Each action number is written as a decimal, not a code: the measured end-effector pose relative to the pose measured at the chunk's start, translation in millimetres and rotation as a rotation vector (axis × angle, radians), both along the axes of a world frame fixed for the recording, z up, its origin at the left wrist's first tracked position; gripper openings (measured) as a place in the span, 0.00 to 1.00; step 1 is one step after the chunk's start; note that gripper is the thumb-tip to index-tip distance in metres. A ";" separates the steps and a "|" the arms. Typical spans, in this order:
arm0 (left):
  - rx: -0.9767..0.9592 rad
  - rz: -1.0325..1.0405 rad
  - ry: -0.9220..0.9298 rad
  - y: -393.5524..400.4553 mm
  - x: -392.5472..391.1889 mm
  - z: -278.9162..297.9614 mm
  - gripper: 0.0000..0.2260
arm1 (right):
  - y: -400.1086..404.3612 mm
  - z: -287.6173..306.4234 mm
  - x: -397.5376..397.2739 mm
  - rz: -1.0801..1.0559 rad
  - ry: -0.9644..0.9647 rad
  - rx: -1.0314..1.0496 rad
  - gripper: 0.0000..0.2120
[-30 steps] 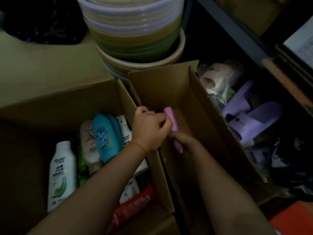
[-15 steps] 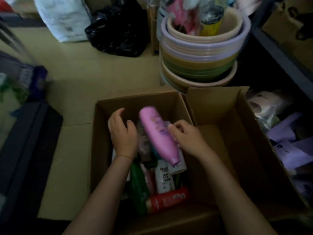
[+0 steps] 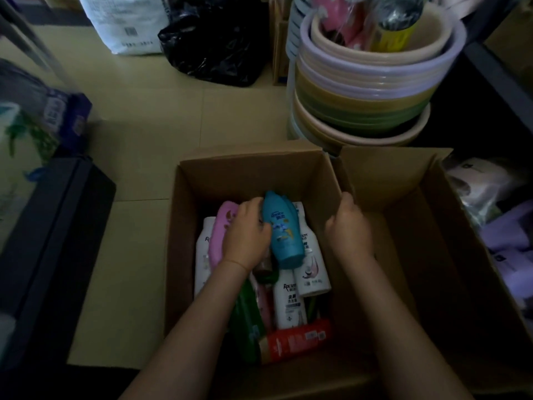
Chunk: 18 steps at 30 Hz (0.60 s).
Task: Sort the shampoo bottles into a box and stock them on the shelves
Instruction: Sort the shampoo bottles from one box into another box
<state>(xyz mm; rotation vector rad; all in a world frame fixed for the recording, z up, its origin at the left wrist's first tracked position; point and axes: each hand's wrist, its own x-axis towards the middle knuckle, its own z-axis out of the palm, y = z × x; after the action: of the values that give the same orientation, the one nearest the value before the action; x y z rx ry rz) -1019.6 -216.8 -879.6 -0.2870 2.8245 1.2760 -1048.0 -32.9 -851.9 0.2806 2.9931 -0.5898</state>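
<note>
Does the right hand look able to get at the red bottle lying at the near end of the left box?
Probably yes. The red bottle lies uncovered on top, and the right hand holds no bottle, resting at the box wall.

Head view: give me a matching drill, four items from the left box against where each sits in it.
Items:
1. teal bottle
2. pink bottle
3. red bottle
4. green bottle

Places:
A. lying across the near end of the box
B. along the left side, beside the left hand
C. under the left forearm, near the front
D. on top of the white bottles, against the left hand's fingers

Pairs: 1-D, 2-B, 3-A, 4-C
</note>
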 end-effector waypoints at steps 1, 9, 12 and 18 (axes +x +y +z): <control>-0.010 -0.013 -0.004 2.2 -1.7 -3.0 0.21 | 2.7 -0.9 -1.7 -0.046 -0.064 -0.031 0.19; -0.393 -0.089 -0.063 -17.3 21.5 5.5 0.29 | 7.3 4.6 20.3 -0.204 -0.361 -0.598 0.20; -0.608 0.108 -0.111 -53.3 40.2 22.5 0.41 | -0.9 9.3 22.2 -0.249 -0.416 -0.494 0.18; -0.232 0.535 -0.285 -98.4 42.7 53.4 0.31 | 6.8 23.9 71.8 -0.240 -0.650 -0.020 0.09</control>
<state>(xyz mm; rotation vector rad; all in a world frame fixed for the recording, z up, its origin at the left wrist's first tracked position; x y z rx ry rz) -976.9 -315.2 -826.1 -1.1923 2.7272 0.8547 -976.2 -26.1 -828.0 0.6859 2.3409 -0.4351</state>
